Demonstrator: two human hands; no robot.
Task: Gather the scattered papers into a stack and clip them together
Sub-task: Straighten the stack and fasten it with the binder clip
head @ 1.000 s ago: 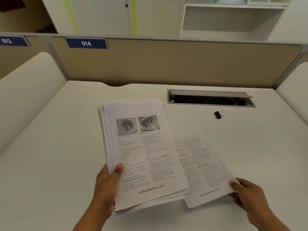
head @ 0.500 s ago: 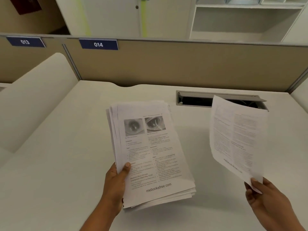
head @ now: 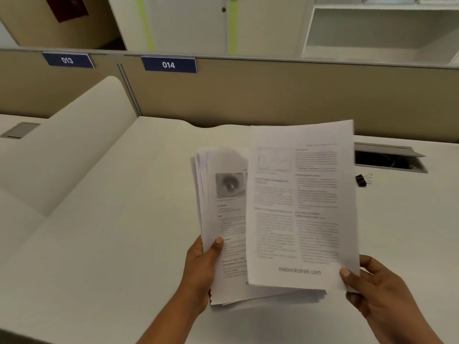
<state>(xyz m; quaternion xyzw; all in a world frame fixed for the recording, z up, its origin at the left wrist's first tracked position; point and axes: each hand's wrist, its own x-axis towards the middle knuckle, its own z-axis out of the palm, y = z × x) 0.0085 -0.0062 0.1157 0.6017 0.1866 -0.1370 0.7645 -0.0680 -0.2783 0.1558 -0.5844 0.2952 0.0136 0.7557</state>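
Left hand: your left hand (head: 201,269) was closed on the lower left edge of the stack (head: 223,219), thumb on top and fingers hidden beneath, holding it off the desk (head: 99,244) at centre frame.
Right hand: your right hand (head: 380,294) pinched the lower right corner of one sheet (head: 301,207), thumb on the printed face, the other fingers behind it.
Sheet: it lay over the right half of the stack, a little skewed and not squared to the edges below; the blur made it impossible to tell whether it was touching the top page.
Clip: the black clip (head: 361,180) sat on the desk at right of centre, just beside the sheet's right edge and near the open cable slot (head: 387,158), with neither hand on it.
Done: as far as could be seen, no loose paper was left on the desk, so gathering looked nearly finished.
Left: you probably had to seat that sheet, square the edges, then fetch the clip and fasten it on.
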